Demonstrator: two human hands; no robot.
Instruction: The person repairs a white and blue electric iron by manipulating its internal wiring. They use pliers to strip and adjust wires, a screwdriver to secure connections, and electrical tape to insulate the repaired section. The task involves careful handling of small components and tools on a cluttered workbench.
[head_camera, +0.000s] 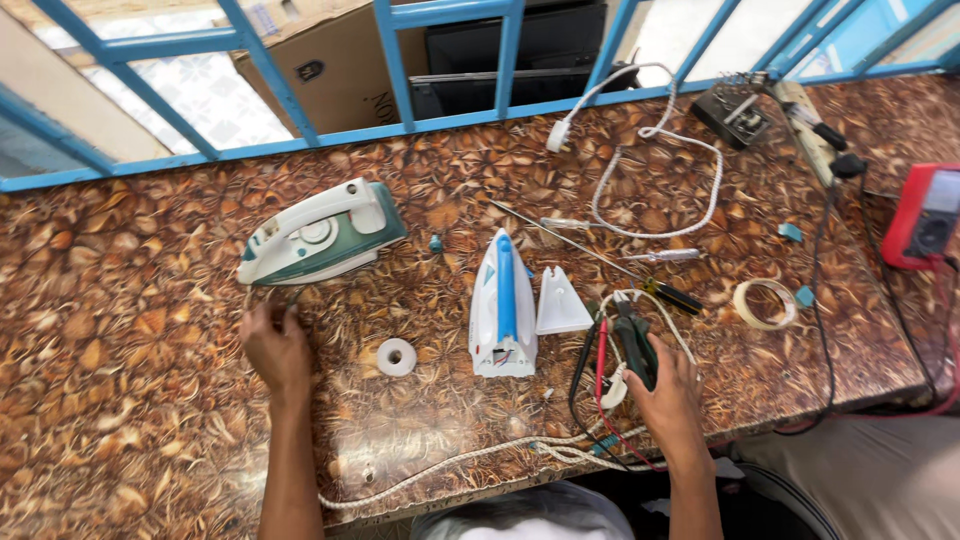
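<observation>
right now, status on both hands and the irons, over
Left hand open, flat on table beside green-and-white iron. Right hand on dark-handled pliers, grip unclear. Blue-and-white iron body between them; white tape roll near left hand.

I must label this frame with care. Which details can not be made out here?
Head view:
- Right hand: its fingers cover the dark-handled pliers, so the grip is uncertain.
- Left hand: fingertips near the green-and-white iron; contact unclear.
- Red multimeter: cut by the right edge.
</observation>
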